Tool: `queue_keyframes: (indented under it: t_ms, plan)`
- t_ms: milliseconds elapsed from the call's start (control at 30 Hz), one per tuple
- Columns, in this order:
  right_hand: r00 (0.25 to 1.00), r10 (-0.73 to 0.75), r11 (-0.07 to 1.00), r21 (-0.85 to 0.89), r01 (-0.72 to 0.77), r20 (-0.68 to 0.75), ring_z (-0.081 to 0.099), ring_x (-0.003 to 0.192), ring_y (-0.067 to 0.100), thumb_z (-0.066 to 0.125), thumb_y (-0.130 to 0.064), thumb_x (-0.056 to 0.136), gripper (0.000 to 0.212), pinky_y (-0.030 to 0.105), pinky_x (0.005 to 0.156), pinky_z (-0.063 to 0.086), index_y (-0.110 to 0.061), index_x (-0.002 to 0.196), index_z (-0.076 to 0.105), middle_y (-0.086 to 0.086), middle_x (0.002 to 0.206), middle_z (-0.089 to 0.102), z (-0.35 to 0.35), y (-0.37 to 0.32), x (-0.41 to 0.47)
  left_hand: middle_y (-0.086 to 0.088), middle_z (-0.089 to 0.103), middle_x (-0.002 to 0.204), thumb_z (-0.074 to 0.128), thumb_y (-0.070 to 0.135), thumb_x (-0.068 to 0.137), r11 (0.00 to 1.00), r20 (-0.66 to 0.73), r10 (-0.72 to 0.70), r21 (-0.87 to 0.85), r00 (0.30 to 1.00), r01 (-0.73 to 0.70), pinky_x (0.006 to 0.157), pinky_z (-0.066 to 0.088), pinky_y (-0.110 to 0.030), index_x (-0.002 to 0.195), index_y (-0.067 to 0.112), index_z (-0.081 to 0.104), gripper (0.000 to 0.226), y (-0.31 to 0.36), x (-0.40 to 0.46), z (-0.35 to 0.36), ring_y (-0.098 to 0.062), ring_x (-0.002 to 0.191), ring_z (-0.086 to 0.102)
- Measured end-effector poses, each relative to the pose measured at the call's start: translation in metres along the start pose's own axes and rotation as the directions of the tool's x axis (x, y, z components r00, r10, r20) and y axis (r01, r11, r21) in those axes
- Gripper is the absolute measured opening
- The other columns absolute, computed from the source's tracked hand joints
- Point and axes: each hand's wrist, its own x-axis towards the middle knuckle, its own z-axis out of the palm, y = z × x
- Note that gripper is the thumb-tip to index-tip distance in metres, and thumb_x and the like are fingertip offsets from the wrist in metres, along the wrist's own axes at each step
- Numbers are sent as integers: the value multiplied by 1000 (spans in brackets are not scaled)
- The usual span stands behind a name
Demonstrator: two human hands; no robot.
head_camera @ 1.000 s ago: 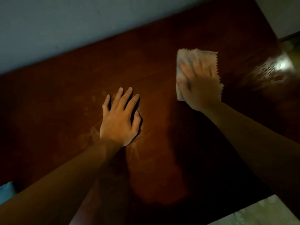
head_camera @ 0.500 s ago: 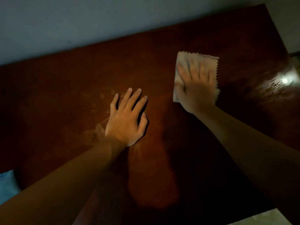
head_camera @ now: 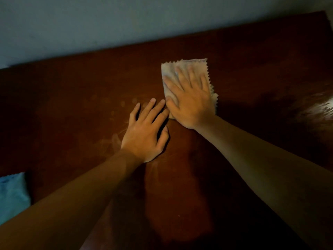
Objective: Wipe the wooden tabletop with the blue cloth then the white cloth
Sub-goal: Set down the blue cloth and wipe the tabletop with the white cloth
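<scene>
Wall (head_camera: 90,24): a pale, plain wall stands behind the far edge, from 10 to 1 o'clock in the view.
Surface (head_camera: 252,56): the dark wooden tabletop fills almost all the view. It shows faint smears and dull spots at about 9 o'clock from the left hand, and a bright glare at 3 o'clock, near the right border.
Blue cloth (head_camera: 12,197): it lies at 8 o'clock, at the left border, well apart from both hands and only partly visible. It seems that its turn is already finished.
White cloth (head_camera: 182,69): it is folded, with zigzag edges, and it lies flat on the surface at about 1 o'clock from the middle, under the right hand.
Right hand (head_camera: 191,103): the palm and the spread fingers press down on the white cloth. The grip is flat and apart, not closed around the cloth.
Left hand (head_camera: 146,134): it rests flat and empty on the wood, fingers apart. Its fingertips are just beside the right hand and the near corner of the cloth.
Risk: the cloth is held only by pressure, so in a quick stroke it may fold or slip out from under the palm. The two hands are very close, so a stroke toward 8 o'clock could hit the left fingers. The bare left palm may also leave new marks on wiped wood. The light is low, so remaining smears are easy to miss.
</scene>
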Motion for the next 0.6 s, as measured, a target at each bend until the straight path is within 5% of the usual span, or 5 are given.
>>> queue_keyframes:
  t_ms: [267, 433, 600]
  plan:
    - [996, 84, 996, -20, -83, 34, -2, 157, 26, 24, -52, 105, 63, 50, 126, 4, -30, 162, 14, 6, 171, 6, -14, 57, 5, -9, 56, 137, 38, 36, 95, 993, -61, -77, 87, 995, 82, 112, 25, -52, 132, 15, 58, 47, 15, 26, -7, -30, 130, 49]
    - [984, 180, 983, -44, -181, -14, 4, 157, 29, 21, -50, 105, 62, 52, 124, 9, -27, 163, 14, 10, 170, 7, -19, 113, -8, -7, 32, 159, 24, 45, 101, 977, -52, -204, 55, 978, 207, 117, 2, -50, 149, 24, 37, 54, 25, 70, -2, -26, 149, 20]
    - [969, 245, 966, -78, -247, -32, 11, 155, 34, 25, -48, 106, 61, 53, 124, 11, -27, 162, 17, 12, 169, 14, -20, 131, -8, -2, 8, 166, 15, 49, 102, 956, 2, -289, 49, 957, 289, 119, -3, -52, 155, 30, 18, 57, 33, 82, 17, -24, 153, -4]
